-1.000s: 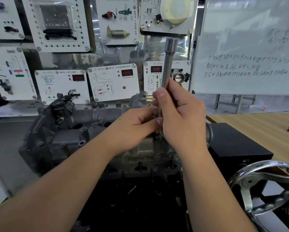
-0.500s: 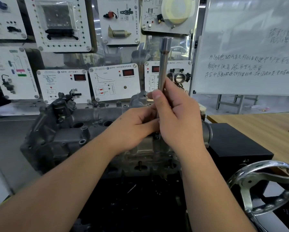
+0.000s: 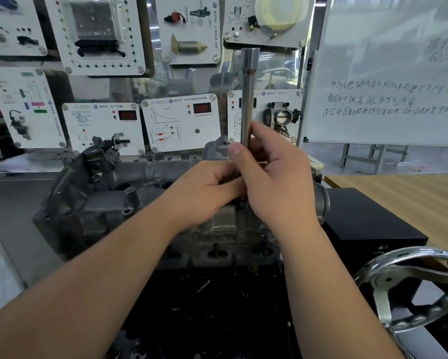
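The long metal tube (image 3: 248, 99) is standing almost upright above the engine block (image 3: 101, 203), its wider top end rising in front of the wall panels (image 3: 181, 120). Its lower stretch is passing down between the two hands, towards the block's top face. The right hand (image 3: 274, 182) is gripping the tube around the middle, with the thumb pressing on the near side and the fingers wrapping round behind. The left hand (image 3: 204, 193) is sitting just below and to the left, touching the right hand. Its fingers are curling in and pinching the tube's lower part, though the right hand is partly covering that contact. A black box (image 3: 368, 224) is lying to the right of the block, with a chrome handwheel (image 3: 412, 286) nearer the camera. A whiteboard (image 3: 386, 60) is standing behind a wooden table (image 3: 399, 193).
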Demonstrator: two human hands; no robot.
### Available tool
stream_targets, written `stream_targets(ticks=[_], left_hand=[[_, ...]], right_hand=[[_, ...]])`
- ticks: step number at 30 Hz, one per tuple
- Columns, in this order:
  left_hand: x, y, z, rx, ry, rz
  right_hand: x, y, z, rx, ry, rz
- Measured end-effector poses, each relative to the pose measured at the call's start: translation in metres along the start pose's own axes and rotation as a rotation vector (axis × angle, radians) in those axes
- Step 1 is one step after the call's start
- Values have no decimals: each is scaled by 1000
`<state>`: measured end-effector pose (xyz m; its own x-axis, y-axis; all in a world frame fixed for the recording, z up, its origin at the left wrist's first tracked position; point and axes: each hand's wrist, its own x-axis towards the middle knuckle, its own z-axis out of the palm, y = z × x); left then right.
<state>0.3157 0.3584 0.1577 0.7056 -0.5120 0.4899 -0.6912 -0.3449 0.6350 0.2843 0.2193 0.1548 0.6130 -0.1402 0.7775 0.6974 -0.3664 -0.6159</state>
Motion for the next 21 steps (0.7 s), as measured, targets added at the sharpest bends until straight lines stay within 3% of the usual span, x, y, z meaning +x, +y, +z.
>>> stream_targets(ticks=[6, 16, 21], left_hand=[[1, -4, -1, -3, -15, 30], [-1, -3, -5, 27, 19, 37], [0, -2, -4, 18, -1, 5]], right_hand=[[2, -1, 7, 27, 13, 56], [0, 4, 15, -44, 28, -19], [-1, 6, 17, -41, 118, -35]])
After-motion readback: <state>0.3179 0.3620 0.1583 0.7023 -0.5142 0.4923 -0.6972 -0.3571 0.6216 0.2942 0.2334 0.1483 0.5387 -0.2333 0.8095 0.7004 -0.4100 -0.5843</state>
